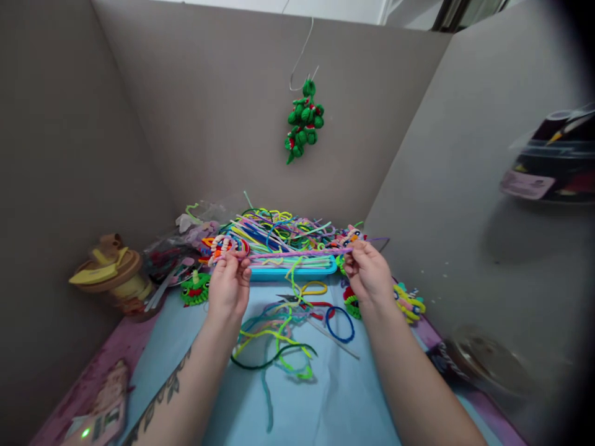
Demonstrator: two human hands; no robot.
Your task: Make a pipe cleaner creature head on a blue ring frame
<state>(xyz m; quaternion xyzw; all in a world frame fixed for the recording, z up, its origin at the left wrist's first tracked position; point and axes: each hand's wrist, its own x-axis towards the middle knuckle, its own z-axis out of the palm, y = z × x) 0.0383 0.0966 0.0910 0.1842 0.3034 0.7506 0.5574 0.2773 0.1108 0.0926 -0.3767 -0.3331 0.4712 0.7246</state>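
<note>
Purple pipe cleaner (302,253) runs left-right, near straight; left hand (227,286) and right hand (370,275) each pinch one end, blue tray (269,273) beyond.

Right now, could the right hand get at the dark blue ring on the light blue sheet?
Probably yes: the dark blue ring lies close by with nothing seeming to cover it, though the right hand grips one end of the pink-purple strand.

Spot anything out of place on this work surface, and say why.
The fuzzy strands lie tangled on the blue sheet, unlike the straighter pale stems in the blue tray. Nothing looks spilled.
</note>
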